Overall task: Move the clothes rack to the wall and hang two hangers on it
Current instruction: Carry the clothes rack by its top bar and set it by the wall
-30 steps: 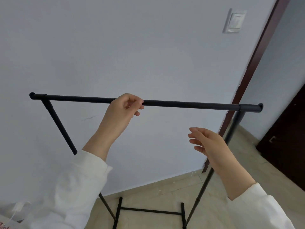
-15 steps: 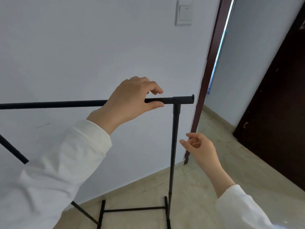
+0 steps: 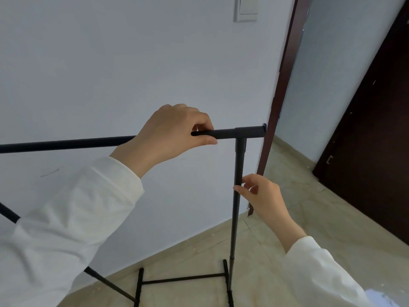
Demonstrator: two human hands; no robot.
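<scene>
White sleeves (image 3: 66, 229) fill the lower corners, both cut off by the frame edges. Right hand (image 3: 263, 196) is nearest: thumb and fingertips (image 3: 238, 189) pinch the clothes rack's (image 3: 66, 143) right upright, approx halfway down; whether the grip is firm can't be told. Left hand (image 3: 170, 134) is curled shut over the top bar just beside the T-joint, its palm hiding that stretch of bar. Rack stands on the tiled floor (image 3: 309, 218) right by the wall (image 3: 110, 63); bar's left end runs out of frame, left leg partly hidden behind the sleeve. Further back: dark door frame (image 3: 285, 69), dark door (image 3: 376, 140) w/ handle too small to make out, light switch (image 3: 246, 7) cut off at top
</scene>
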